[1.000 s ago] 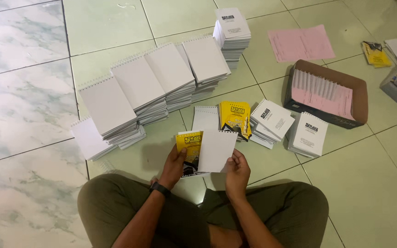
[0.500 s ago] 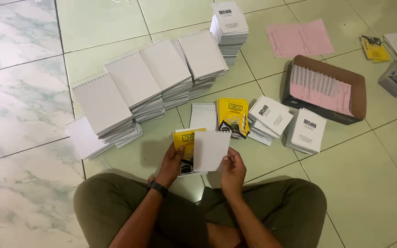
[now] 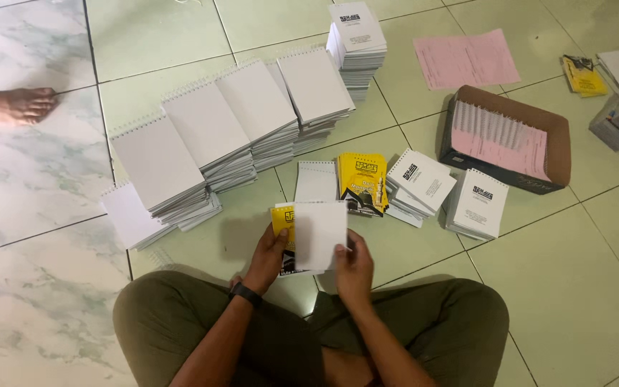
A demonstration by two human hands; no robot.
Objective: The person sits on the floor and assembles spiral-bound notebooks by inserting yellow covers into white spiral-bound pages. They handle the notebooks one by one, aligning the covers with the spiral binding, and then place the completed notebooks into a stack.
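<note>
Foot (image 3: 19, 105) has appeared at left; hands (image 3: 309, 261) still hold white sheet (image 3: 319, 234).

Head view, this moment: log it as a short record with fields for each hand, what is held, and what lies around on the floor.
left hand: grips the left edge of a yellow-covered booklet
right hand: holds a white sheet against the booklet, covering most of it
posture: seated cross-legged on a tiled floor
ahead: row of spiral-bound white pad stacks; yellow booklet pile
right: brown box with pink sheets
far left: another person's bare foot
</note>
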